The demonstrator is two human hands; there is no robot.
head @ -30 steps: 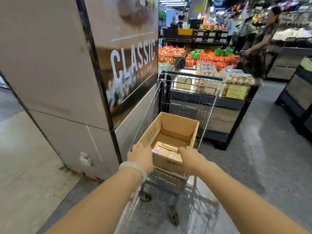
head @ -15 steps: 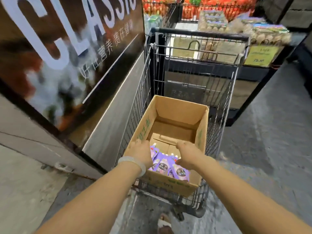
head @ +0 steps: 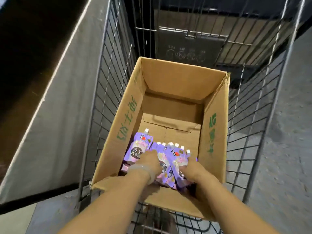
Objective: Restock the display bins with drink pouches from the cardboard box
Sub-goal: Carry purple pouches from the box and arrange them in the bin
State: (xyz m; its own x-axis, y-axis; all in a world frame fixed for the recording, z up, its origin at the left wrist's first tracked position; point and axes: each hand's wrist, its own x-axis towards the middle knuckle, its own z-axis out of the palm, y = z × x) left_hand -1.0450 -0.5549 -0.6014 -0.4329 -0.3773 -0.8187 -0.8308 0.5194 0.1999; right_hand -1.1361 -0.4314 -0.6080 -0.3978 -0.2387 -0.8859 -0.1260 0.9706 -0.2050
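With your left hand (head: 149, 160) and right hand (head: 190, 168) curled round the pouches (head: 170, 159) in the box (head: 128, 119), squeeze inward before lifting.

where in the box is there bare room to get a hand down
Free: the far half of the box, bare floor between the far wall and the pouches. Crowded: the near end, where the left hand and right hand lie among them.

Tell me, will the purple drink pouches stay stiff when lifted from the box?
Probably not: the purple drink pouches look like soft, glossy film, so they may sag and slip. Their white caps seem the only rigid part.
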